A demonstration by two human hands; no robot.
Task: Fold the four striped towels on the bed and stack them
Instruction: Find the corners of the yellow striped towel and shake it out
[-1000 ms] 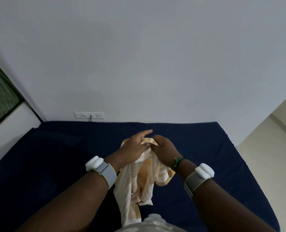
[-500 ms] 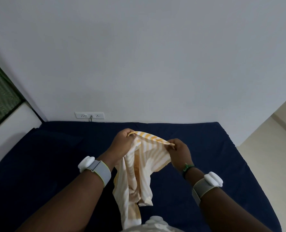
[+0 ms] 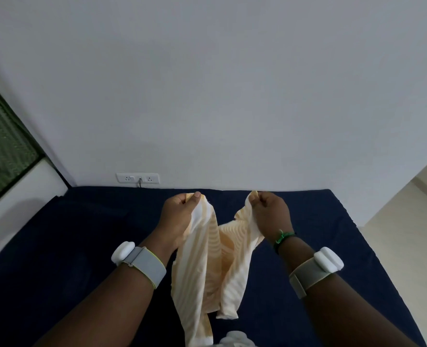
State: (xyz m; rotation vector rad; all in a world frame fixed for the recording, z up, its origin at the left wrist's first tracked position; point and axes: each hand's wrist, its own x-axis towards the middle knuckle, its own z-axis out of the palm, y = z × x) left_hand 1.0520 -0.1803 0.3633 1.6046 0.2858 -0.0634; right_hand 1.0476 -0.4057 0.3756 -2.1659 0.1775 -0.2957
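A yellow-and-white striped towel (image 3: 211,266) hangs above the dark blue bed (image 3: 70,246). My left hand (image 3: 180,216) pinches one upper corner of it between thumb and fingers. My right hand (image 3: 270,214) pinches the other upper corner, a short way to the right. The cloth sags between the two hands and droops down toward me in loose folds. Its lower end runs out of view at the bottom edge. No other striped towel shows in this view.
A white wall rises behind the bed, with a socket strip (image 3: 137,178) and a plugged cable just above the mattress. A green-screened window (image 3: 2,146) and a white ledge sit at the left. Cream floor (image 3: 407,221) lies past the bed's right edge.
My hands were together on the bunched towel, then drew apart sideways, each keeping a corner. The top edge has spread out and the hands have risen slightly.
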